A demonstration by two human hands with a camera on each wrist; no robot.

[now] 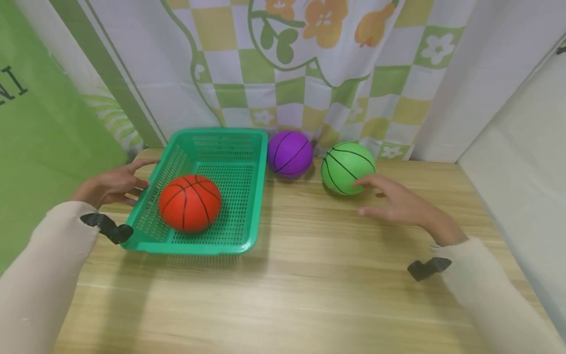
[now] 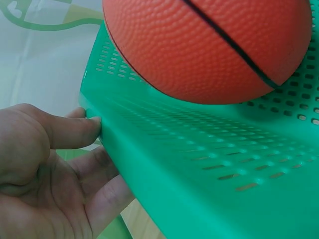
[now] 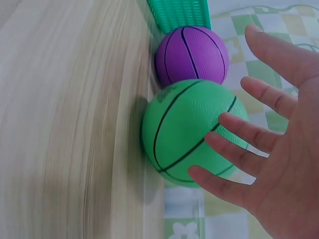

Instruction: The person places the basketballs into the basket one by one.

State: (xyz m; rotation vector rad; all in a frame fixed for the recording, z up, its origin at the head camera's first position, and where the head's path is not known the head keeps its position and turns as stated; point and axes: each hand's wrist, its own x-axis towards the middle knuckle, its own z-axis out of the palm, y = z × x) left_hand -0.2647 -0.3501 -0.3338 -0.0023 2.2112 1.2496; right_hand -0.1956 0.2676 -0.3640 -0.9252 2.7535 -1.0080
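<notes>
A green plastic basket (image 1: 254, 206) with perforated walls stands on the left of the table, and a red-orange basketball (image 1: 190, 203) lies inside it. My left hand (image 1: 116, 184) is at the basket's left side. In the left wrist view its thumb touches the rim (image 2: 144, 174), with the other fingers spread along the outer wall, their tips partly hidden. To the right, a green basketball (image 1: 347, 167) rests on the table. My right hand (image 1: 398, 202) is beside this ball, fingers spread and holding nothing. A purple basketball (image 1: 289, 154) sits between the basket and the green ball.
The wooden table (image 1: 309, 295) reaches back to a checked, flowered curtain (image 1: 300, 93). On the left hangs a green cloth (image 1: 48, 128) with dark letters. A pale wall (image 1: 522, 123) borders the table on the right.
</notes>
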